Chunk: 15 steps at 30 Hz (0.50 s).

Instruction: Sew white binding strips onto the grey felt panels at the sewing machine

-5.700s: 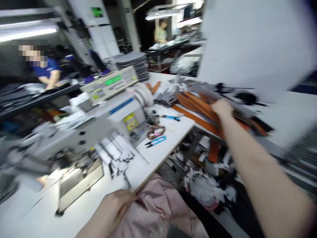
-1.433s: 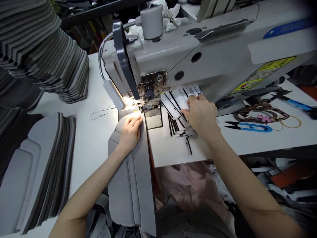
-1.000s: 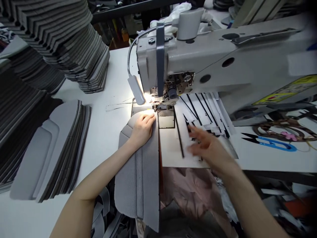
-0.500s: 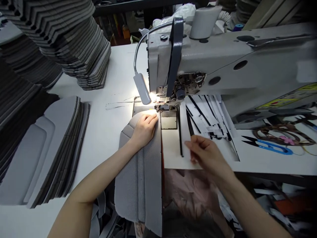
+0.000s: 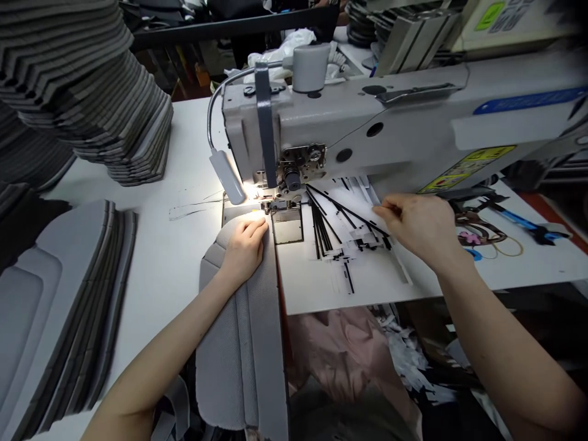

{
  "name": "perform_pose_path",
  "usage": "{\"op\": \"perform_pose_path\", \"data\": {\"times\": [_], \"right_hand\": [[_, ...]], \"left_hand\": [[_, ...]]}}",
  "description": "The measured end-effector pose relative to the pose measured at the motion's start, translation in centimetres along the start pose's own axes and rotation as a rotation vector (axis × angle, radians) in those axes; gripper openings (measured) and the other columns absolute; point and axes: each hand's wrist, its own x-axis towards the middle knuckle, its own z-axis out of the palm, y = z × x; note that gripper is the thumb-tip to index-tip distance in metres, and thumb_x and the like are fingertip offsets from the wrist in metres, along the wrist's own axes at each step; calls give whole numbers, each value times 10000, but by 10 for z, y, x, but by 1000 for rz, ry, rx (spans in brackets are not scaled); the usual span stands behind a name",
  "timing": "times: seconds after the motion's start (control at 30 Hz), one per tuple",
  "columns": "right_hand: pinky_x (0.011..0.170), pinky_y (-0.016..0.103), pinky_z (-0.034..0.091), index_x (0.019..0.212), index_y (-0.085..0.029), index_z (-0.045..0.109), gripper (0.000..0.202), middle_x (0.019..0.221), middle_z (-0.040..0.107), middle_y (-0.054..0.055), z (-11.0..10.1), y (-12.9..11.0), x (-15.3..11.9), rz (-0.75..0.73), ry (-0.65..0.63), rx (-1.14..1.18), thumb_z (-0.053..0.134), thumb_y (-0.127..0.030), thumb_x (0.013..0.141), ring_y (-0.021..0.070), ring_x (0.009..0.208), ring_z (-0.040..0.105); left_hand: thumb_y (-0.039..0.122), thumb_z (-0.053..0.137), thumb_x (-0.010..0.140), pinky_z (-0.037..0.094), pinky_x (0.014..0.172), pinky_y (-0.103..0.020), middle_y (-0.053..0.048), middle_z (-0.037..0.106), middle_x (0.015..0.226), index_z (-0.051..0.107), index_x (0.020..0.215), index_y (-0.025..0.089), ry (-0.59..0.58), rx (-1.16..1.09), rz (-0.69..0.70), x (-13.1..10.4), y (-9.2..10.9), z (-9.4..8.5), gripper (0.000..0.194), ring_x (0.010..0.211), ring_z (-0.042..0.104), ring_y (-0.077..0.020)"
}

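Note:
My left hand (image 5: 245,250) rests on a grey padded fabric piece (image 5: 229,355), its fingers together near the needle area of the sewing machine (image 5: 344,122). The fabric's top end lies by the presser foot, and its lower part hangs over the table edge. My right hand (image 5: 413,225) is over the right side of the table, thumb and fingers pinched at the end of a black strip, beside white and black strips (image 5: 326,226) lying right of the needle plate (image 5: 287,226). Whether the strip is between the fingertips is too small to tell.
Tall stacks of grey pieces (image 5: 101,104) stand at the back left, with more padded pieces (image 5: 73,294) at the front left. A lamp (image 5: 227,177) hangs by the needle. Blue-handled tools (image 5: 528,222) and a brown ring (image 5: 487,226) lie at the right.
My right hand has moved right and away from the table's front edge, over the strips. The view has shifted to the right. My left hand remains on the fabric.

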Motion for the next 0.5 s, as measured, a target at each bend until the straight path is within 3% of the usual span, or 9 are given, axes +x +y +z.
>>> {"op": "perform_pose_path", "data": {"times": [0.1,0.2,0.3,0.4,0.5], "right_hand": [[565,301,211,671,-202,548,251,630,545,46,1,10,-1,43,32,-165,558,-326,889,174,586,424],[594,307,292,906,-174,690,203,871,668,103,9,12,-3,26,127,-219,532,-301,916,233,753,563],[680,322,393,1147,-163,671,287,1047,671,139,19,6,0,-58,156,-199,525,-288,935,271,922,605],[690,326,415,1141,-157,668,287,1054,684,140,25,-5,10,-80,67,-168,559,-306,920,282,943,619],[640,329,386,1097,-155,677,269,951,707,129,24,-12,25,23,-112,-154,627,-268,858,280,825,629]], "left_hand": [[62,406,892,508,1033,-492,-113,658,1296,621,1241,155,2,-19,-5,0,-1,1,420,1154,565,-270],[63,404,889,504,1039,-495,-108,654,1302,621,1243,160,-7,-21,-16,1,-1,1,426,1171,561,-272],[71,400,899,510,1033,-491,-105,654,1303,623,1240,158,-23,-13,-26,1,0,0,416,1174,561,-274],[78,399,903,515,1022,-507,-106,658,1295,622,1245,167,-24,-13,-23,1,-1,0,418,1173,567,-277],[73,401,900,525,1006,-518,-110,661,1289,621,1246,174,1,-12,-1,1,-1,1,423,1158,579,-278]]}}
